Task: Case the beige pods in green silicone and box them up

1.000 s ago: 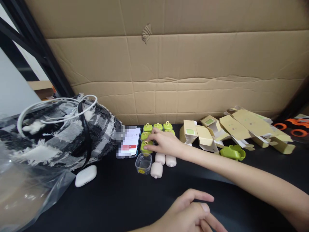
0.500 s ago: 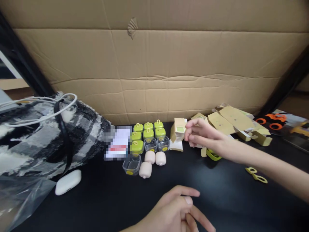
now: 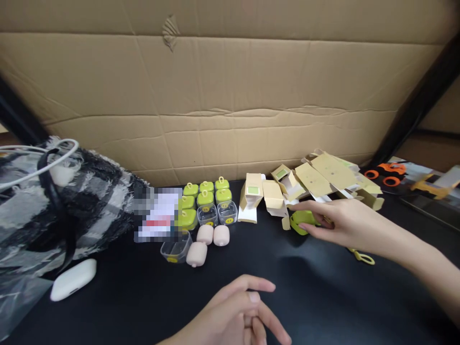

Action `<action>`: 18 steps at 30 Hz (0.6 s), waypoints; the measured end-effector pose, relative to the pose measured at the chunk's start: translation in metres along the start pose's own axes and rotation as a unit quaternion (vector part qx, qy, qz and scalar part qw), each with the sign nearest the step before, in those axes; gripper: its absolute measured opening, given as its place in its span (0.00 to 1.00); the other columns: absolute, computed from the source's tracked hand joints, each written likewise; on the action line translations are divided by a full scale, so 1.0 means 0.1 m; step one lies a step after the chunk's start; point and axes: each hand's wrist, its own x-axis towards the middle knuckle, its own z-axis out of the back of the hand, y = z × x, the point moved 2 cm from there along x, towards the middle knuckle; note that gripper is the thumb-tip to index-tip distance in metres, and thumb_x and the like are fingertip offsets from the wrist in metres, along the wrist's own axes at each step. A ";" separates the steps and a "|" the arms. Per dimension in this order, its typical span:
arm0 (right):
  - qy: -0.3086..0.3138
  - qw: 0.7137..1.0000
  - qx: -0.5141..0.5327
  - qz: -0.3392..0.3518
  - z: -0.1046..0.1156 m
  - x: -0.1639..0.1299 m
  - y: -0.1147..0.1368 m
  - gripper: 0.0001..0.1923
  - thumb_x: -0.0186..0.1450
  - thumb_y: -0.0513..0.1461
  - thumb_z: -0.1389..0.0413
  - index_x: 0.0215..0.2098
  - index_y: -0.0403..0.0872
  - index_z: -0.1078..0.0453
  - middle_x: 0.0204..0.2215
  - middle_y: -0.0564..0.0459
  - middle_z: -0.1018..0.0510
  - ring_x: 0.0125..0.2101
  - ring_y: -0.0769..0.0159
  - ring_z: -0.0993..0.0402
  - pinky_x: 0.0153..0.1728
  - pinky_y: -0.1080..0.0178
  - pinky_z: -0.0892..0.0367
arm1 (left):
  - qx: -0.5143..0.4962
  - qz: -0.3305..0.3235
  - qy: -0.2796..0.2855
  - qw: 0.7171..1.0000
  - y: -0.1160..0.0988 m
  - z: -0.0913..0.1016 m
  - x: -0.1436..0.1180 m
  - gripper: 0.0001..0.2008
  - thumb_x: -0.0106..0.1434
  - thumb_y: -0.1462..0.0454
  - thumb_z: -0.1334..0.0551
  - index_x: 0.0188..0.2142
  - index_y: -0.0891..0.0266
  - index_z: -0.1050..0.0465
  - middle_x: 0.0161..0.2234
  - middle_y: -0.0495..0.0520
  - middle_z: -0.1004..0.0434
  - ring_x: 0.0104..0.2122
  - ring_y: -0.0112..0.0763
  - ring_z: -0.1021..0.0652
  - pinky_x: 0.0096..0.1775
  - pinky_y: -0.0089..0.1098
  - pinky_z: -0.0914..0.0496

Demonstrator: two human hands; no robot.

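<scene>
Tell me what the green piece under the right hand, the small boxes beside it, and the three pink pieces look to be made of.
Green piece, at the right hand's fingertips: probably soft plastic or silicone; smooth, even colour, rounded edges. Small boxes: thin tan cardboard, matte, with creased flaps. Pink pieces: likely silicone or matte plastic; dull and rounded, though the look cannot settle which.

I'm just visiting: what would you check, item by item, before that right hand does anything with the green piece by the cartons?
1. Right hand at the green piece: ok, fingertips on it.
2. Grip closed on it: cannot tell, fingers hide the far side.
3. Left hand free: ok, holds nothing.
4. Folded cartons clear of the fingers: not ok, one lies right beside them.
5. Green-lidded boxes undisturbed: ok, in tidy rows.
6. Black table in front bare: ok.
</scene>
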 end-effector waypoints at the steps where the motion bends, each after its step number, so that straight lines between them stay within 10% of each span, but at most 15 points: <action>1: -0.008 1.000 -0.029 -0.007 -0.03 0.01 -0.01 0.19 0.63 0.45 0.47 0.51 0.50 0.30 0.15 0.59 0.30 0.14 0.68 0.34 0.18 0.67 0.47 | -0.003 -0.001 0.006 1.000 0.01 0.01 0.00 0.20 0.54 0.54 0.35 0.42 0.65 0.31 0.27 0.58 0.17 0.17 0.20 0.28 0.22 0.23 0.44; 18: -0.065 0.997 0.033 -0.006 -0.01 -0.03 -0.01 0.12 0.64 0.48 0.47 0.30 0.49 0.30 0.15 0.58 0.31 0.13 0.69 0.37 0.17 0.66 0.48 | -0.034 -0.027 -0.003 0.999 -0.08 -0.10 -0.11 0.14 0.62 0.59 0.41 0.42 0.67 0.28 0.27 0.59 0.18 0.20 0.24 0.27 0.28 0.27 0.30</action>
